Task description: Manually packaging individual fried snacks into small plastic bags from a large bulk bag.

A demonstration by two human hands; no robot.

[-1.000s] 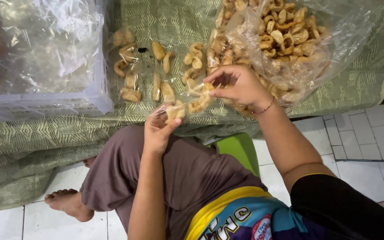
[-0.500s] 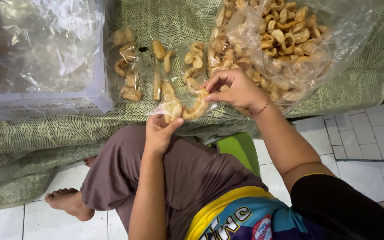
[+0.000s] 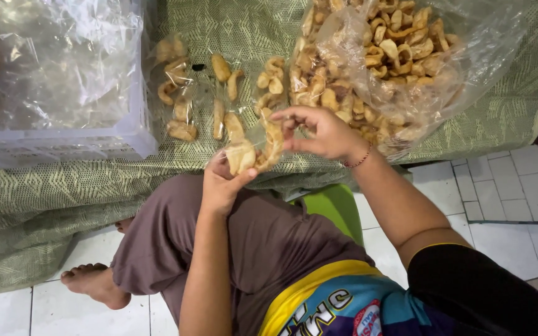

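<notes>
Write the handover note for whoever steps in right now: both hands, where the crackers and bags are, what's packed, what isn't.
Left hand: holds up a small clear plastic bag with a few pale brown puffed crackers in it, at the table's near edge.
Right hand: fingers at that bag's mouth, pinching a cracker.
Stock: large clear plastic bag of loose crackers lies open on the green patterned tablecloth, just behind the right hand.
Done: small filled packets lie flat on the cloth, left of the big bag.
White plastic crate with crumpled clear plastic stands at far left.
Left: most crackers remain in the large bag.
</notes>
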